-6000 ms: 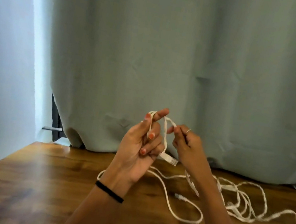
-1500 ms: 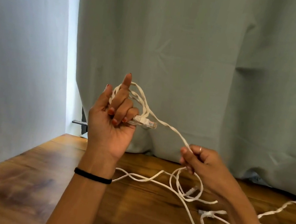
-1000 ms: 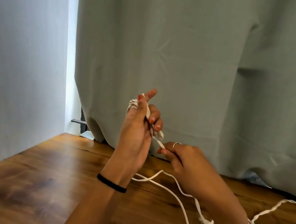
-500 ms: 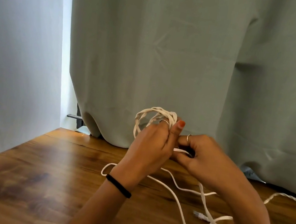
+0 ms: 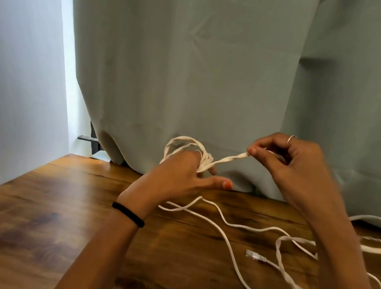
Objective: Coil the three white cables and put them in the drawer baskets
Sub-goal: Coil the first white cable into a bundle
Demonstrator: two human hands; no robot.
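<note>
In the head view, the left hand (image 5: 180, 172) is serving as the former for the coil: several turns of white cable (image 5: 186, 142) are sitting looped around its fingers (image 5: 202, 163), with the thumb stretched out toward 3 o'clock, apparently to keep the turns from slipping off. The right hand (image 5: 290, 164), at 3 o'clock of the left and slightly higher, is pinching the running length of the same cable between thumb and curled fingers, drawing it taut so that, by my reading, the next turn will lie snug. The slack is trailing down onto the wooden surface (image 5: 51, 210) toward 5 o'clock, where more white cable is lying tangled and a clear plug (image 5: 254, 255) is resting apart from both hands. No drawer baskets are showing, so the coiling step is still under way. A grey-green curtain (image 5: 195, 71) is hanging behind.

Against the frame half a second back, the right hand is now pulled away from the left, toward 2 o'clock, where the two were touching; the cable between them is now stretched straight, and the left thumb is lying lower and flatter.
</note>
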